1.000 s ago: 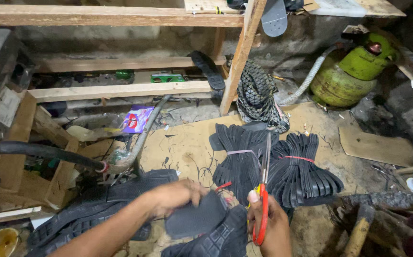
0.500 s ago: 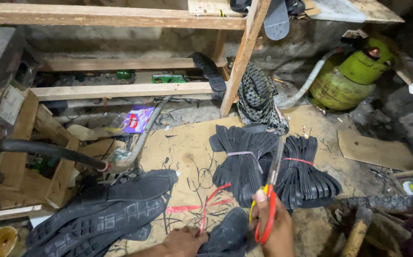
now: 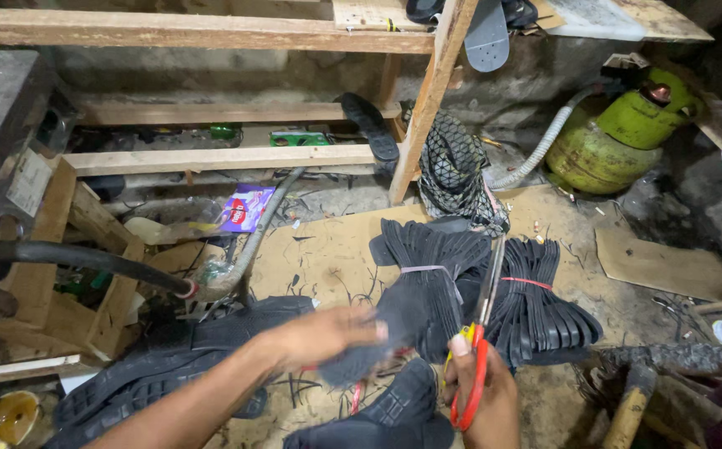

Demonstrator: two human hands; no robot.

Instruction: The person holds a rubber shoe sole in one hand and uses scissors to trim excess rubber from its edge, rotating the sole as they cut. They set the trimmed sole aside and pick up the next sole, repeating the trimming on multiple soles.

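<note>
My right hand (image 3: pixel 482 399) grips red-handled scissors (image 3: pixel 479 333), blades pointing up and away. My left hand (image 3: pixel 319 337), blurred by motion, holds a dark cut rubber piece (image 3: pixel 353 362) just left of the scissors. Below both hands lies a black treaded rubber piece (image 3: pixel 394 411). Beyond the hands, two tied bundles of black rubber strips lie on the cardboard: one with a pale band (image 3: pixel 432 278), one with a red band (image 3: pixel 544 299).
Black tyre rubber (image 3: pixel 170 366) lies at lower left beside a hose (image 3: pixel 86 259) and wooden frame. Wooden shelves (image 3: pixel 211 158) run along the back. A green gas cylinder (image 3: pixel 619 133) stands at right. A patterned cloth (image 3: pixel 452 170) hangs on a slanted post (image 3: pixel 427 100). Cardboard (image 3: pixel 319 258) covers the floor.
My left hand has come back up from the lower edge and now holds the dark rubber piece by the scissors. The scissors stay upright in my right hand.
</note>
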